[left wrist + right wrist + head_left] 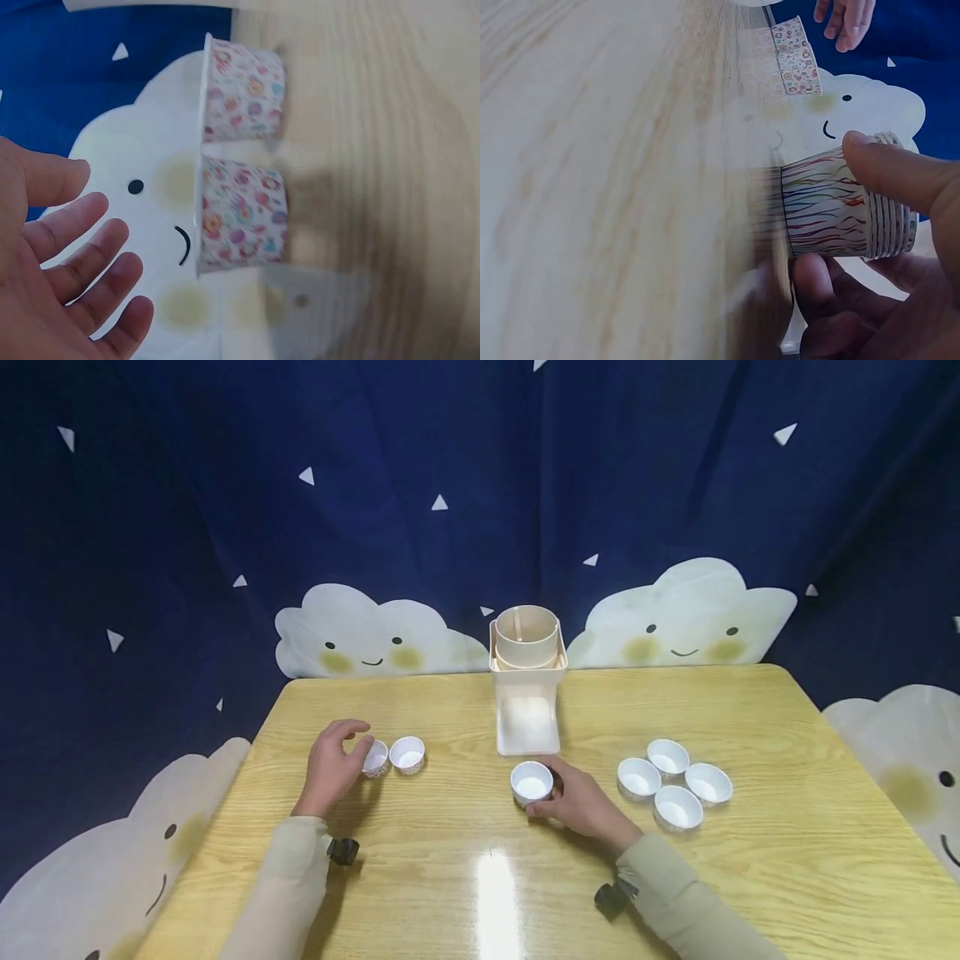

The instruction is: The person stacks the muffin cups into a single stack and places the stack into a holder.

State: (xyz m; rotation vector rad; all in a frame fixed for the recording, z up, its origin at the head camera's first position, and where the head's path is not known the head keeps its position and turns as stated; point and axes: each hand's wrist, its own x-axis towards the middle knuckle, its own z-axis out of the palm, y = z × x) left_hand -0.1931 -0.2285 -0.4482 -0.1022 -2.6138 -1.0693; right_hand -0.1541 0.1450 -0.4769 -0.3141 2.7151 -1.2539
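Observation:
My right hand (581,803) grips a stack of nested paper cups (829,206) near the middle of the table, with thumb and fingers on opposite sides. Colourful wavy lines run along the outermost cup, and several rims show layered at its mouth. On the left, my left hand (334,768) hovers beside two small paper cups (241,217) with a candy-like print, its fingers loosely bent and holding nothing. Those two cups stand upright side by side, and the nearer white cup (377,760) is partly overlapped by the thumb in the head view.
A cream-coloured stand (528,714) with a round open cylinder (527,650) on top is at the table's back middle. Several white cups (678,810) stand in a cluster on the right. The wooden table (420,877) meets a dark blue curtain (480,460) behind.

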